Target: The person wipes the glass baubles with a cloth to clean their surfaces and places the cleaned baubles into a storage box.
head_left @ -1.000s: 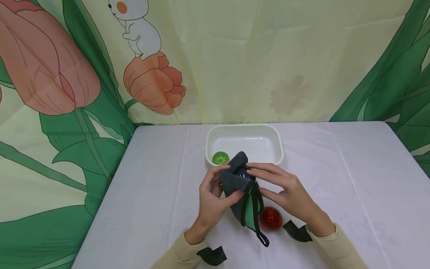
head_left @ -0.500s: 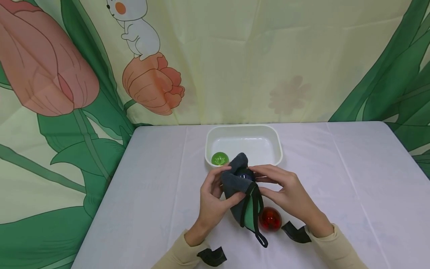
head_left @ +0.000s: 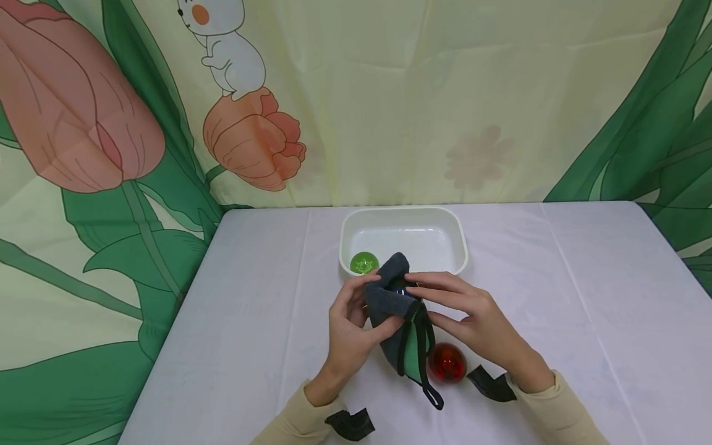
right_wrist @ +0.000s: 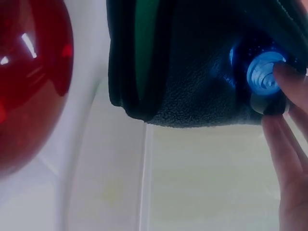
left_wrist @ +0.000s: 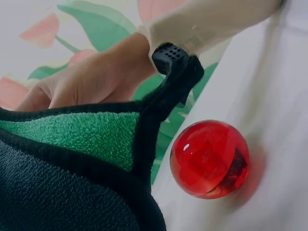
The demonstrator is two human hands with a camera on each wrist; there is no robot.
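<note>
My left hand [head_left: 351, 340] grips a folded towel [head_left: 389, 303], dark blue-grey on one side and green on the other, with black edging and a hanging loop. A shiny blue ball [right_wrist: 263, 72] sits wrapped in its fold, partly hidden by cloth. From the right, my right hand [head_left: 478, 315] holds the ball at the fold's mouth, index and middle fingertips on its surface and thumb near the black edging. Just below the towel, a clear red ball [head_left: 448, 363] rests on the table; it shows large in both wrist views.
Behind the hands stands a white rectangular tray [head_left: 425, 241] with a green ball [head_left: 364, 262] in its near left corner. A white cloth covers the table [head_left: 267, 321]. A printed curtain [head_left: 378, 111] hangs behind. Black straps [head_left: 351, 424] are at both sleeves.
The right hand's fingers have shifted around the blue ball, from its right side back onto its top. The left hand and towel have barely moved; the red ball stays put.
</note>
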